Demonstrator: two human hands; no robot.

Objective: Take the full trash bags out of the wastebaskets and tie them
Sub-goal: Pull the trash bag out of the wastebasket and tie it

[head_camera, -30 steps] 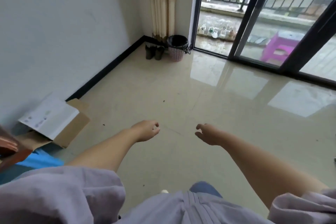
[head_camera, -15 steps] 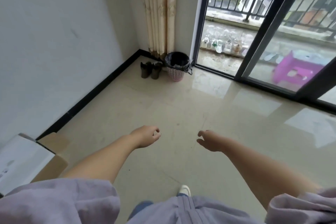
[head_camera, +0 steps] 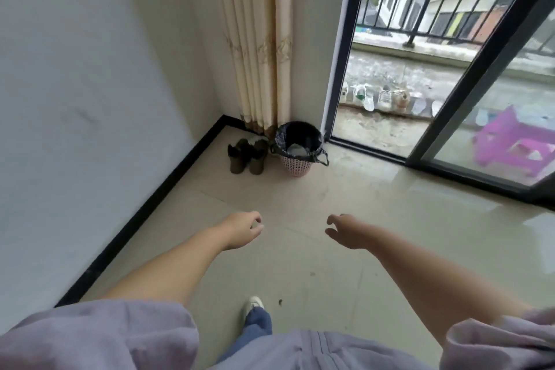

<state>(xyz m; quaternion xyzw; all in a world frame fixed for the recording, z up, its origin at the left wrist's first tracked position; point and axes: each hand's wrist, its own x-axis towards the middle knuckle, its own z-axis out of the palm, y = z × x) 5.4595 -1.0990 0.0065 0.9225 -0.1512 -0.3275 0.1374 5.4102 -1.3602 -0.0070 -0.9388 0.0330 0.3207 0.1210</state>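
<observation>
A small pink wastebasket (head_camera: 295, 167) stands in the far corner by the curtain. A black trash bag (head_camera: 282, 138) lines it, folded over the rim, with pale rubbish inside. My left hand (head_camera: 241, 230) and my right hand (head_camera: 348, 231) are stretched out in front of me over the bare floor, well short of the basket. Both hold nothing, with fingers loosely curled and apart.
A pair of dark shoes (head_camera: 247, 155) sits left of the basket against the wall. Beige curtain (head_camera: 258, 39) hangs behind it. A sliding glass door (head_camera: 468, 81) is to the right, open onto a balcony with a purple stool (head_camera: 510, 141). My shoe (head_camera: 253, 303) is on the tile floor.
I have walked toward the corner; the wastebasket is nearer and larger. The cardboard box on the left has dropped out of view. Both hands stay empty.
</observation>
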